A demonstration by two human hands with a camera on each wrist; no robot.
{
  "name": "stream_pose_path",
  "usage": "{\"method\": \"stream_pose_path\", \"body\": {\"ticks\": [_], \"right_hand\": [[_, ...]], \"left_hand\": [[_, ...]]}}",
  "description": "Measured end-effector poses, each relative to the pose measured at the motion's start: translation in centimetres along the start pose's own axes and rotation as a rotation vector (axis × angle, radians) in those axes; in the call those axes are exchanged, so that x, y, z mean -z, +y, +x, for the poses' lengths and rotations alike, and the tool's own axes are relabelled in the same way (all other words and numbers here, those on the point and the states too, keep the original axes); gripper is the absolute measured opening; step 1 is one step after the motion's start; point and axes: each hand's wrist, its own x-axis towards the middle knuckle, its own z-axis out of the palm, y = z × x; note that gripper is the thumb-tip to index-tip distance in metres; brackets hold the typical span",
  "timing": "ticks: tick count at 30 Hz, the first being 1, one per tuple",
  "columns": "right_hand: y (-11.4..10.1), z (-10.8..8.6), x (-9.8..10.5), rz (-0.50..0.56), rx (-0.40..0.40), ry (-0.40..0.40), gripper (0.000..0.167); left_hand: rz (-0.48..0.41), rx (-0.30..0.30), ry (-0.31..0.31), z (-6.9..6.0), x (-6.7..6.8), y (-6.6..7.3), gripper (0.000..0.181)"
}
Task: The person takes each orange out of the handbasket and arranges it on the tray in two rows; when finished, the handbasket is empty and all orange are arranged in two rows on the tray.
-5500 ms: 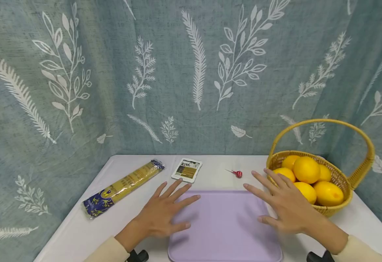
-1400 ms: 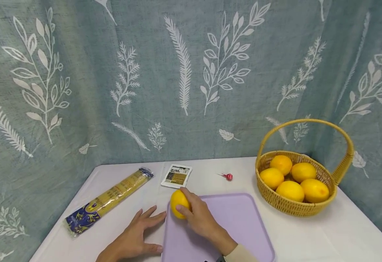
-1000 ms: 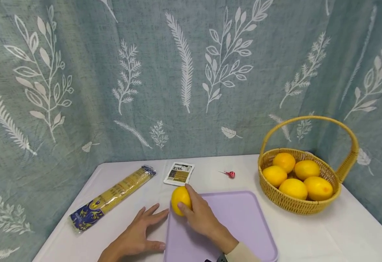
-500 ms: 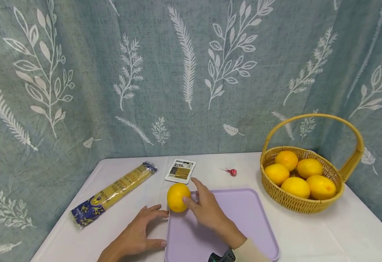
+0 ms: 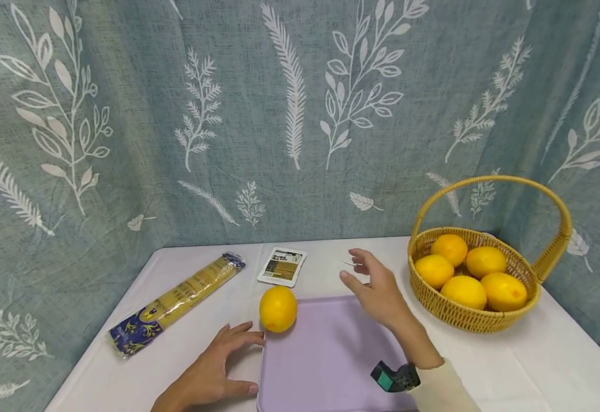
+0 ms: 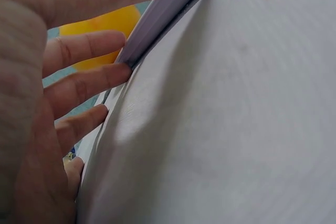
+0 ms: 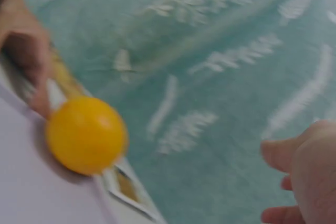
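The left hand rests with fingers spread against the left rim of the lilac tray; the right hand is raised near the far rim, fingers loosely bent, both unladen. The yellow citrus fruit, plump, smooth, glossy, sits at the tray's far-left corner.

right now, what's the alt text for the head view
A yellow fruit sits at the far left corner of a lilac tray, the left hand at its left edge, the right hand hovering near its far edge. A wicker basket of five more fruits stands right; a pasta packet lies left.
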Motion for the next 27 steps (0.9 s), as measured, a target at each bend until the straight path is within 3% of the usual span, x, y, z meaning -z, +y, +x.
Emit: {"method": "stream_pose_path", "body": {"ticks": [5,13,20,27], "right_hand": [[1.1,0.1,4.0,-0.056,-0.045,0.038,0.043],[3.2,-0.3,9.0,-0.206,-0.171,0.115,0.042],[5.8,0.1,10.8,-0.294,-0.234,0.152,0.049],[7.3,0.8,11.1,-0.423,-0.284,0.103,0.058]], "left_hand": [[0.029,-0.033,0.003,-0.1,-0.1,0.0,0.068],[0.043,-0.031,-0.006,-0.4,-0.1,-0.1,0.067],[0.035,0.005,-0.007,-0.3,0.1,0.0,0.067],[0.059,-0.017,0.002,-0.3,-0.1,-0.1,0.067]]}}
